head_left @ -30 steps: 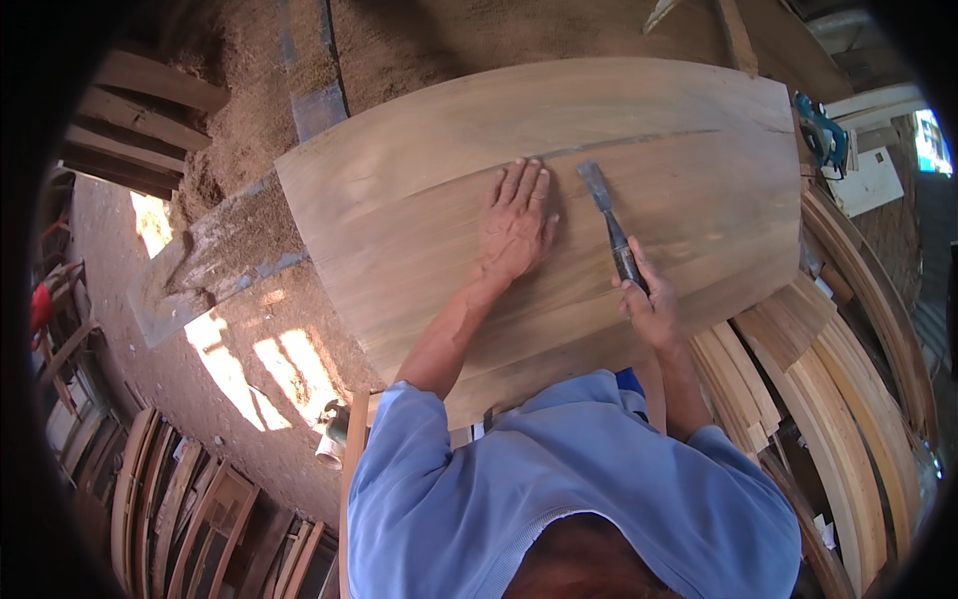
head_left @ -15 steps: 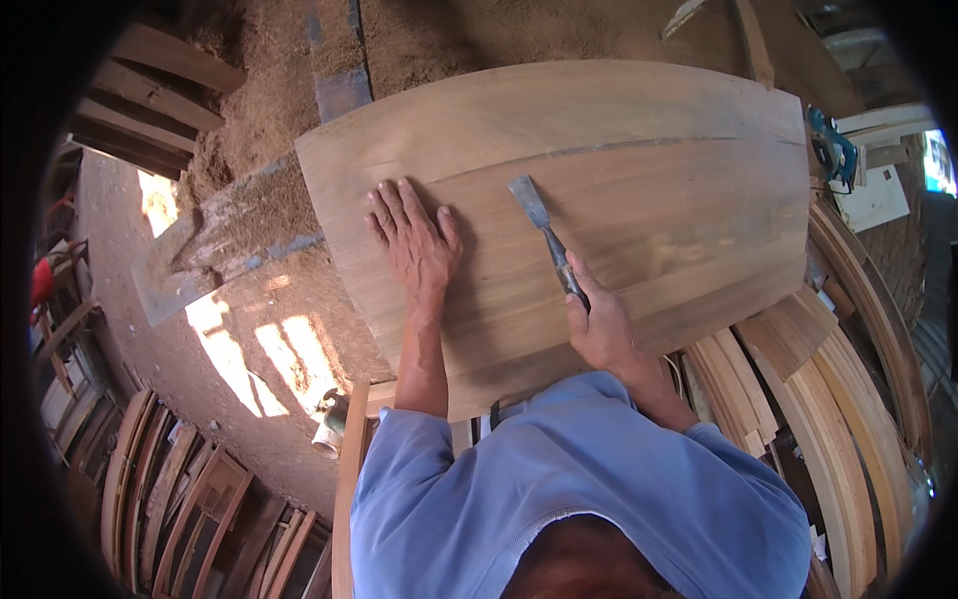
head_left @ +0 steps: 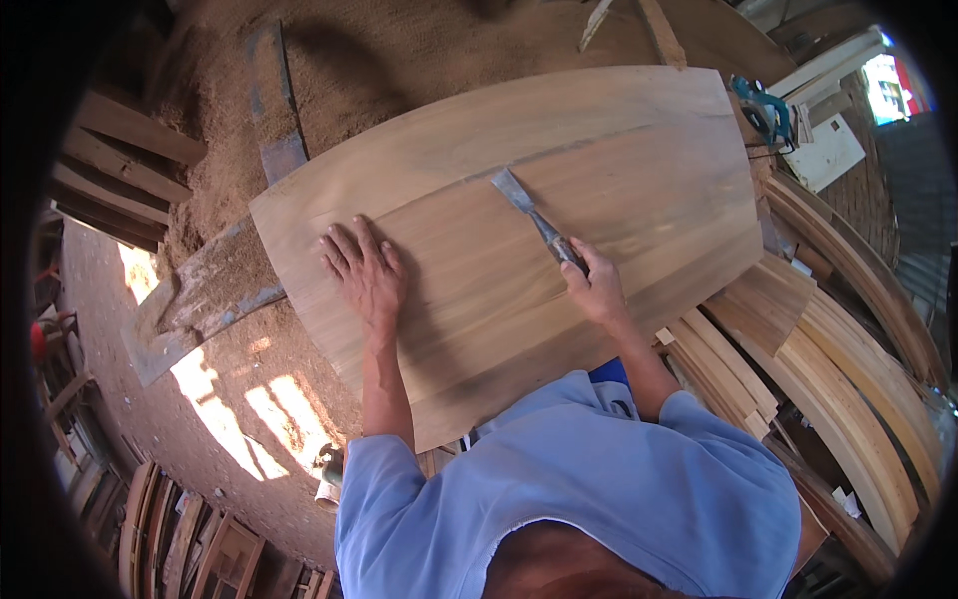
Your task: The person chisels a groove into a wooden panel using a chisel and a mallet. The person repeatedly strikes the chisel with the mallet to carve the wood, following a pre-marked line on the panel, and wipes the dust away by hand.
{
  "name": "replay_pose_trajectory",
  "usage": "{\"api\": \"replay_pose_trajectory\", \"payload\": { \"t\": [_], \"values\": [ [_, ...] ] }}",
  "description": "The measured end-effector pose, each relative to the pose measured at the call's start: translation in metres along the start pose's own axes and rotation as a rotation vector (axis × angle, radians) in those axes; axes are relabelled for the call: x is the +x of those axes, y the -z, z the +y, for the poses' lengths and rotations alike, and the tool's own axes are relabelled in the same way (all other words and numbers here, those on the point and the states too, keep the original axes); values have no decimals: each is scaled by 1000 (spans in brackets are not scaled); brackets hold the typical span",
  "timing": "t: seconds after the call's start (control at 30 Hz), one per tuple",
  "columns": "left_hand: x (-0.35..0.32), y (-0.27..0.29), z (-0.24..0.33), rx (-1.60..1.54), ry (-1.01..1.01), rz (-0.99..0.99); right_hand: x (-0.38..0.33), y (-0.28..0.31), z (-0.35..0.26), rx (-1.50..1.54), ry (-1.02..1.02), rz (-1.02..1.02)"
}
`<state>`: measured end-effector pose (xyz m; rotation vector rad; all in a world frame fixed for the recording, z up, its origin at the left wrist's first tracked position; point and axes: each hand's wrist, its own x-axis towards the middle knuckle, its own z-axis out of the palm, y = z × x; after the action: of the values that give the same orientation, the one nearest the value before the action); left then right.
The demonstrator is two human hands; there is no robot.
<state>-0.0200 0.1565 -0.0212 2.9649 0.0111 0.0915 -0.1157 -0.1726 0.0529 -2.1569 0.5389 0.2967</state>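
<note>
A broad wooden panel point(head_left: 479, 309) with a bowed far edge lies in front of me. A dark seam line point(head_left: 559, 150) crosses its far part. On the panel's left side my left hand point(head_left: 371, 285) rests palm down, its fingers spread and holding nothing. My right hand point(head_left: 601, 290) is wrapped round the dark handle of a wide-bladed chisel point(head_left: 515, 192). The blade points away and to the left, its tip close to the seam. Whether the blade touches the wood I cannot tell.
Sawdust point(head_left: 389, 50) covers the area beyond the panel. A teal power tool point(head_left: 763, 108) sits off the far right corner. Curved timber pieces point(head_left: 858, 419) are stacked at the right, and more boards point(head_left: 130, 150) lie at the far left. Sunlit patches mark the left floor.
The view has shifted and tilted, so the panel sits further left and more slanted. My right hand's chisel tip is nearer the seam. My left hand stays flat on the panel.
</note>
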Motion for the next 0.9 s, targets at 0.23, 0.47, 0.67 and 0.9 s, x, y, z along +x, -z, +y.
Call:
{"api": "replay_pose_trajectory", "payload": {
  "t": [0.23, 0.47, 0.67, 0.9],
  "values": [
    [-4, -23, 118, -230, -164, -62, 18, 87, 16, 165, 71, 283],
    [11, -30, 231, -362, -257, -221, 68, 175, -4, 264, 220, 280],
    [18, 31, 342, -872, -437, -57, 89, 196, -9, 140, 526, -67],
    [23, 13, 349, -1345, -263, 2, 117, 157, 62, -300, 624, -119]
  ]
}}
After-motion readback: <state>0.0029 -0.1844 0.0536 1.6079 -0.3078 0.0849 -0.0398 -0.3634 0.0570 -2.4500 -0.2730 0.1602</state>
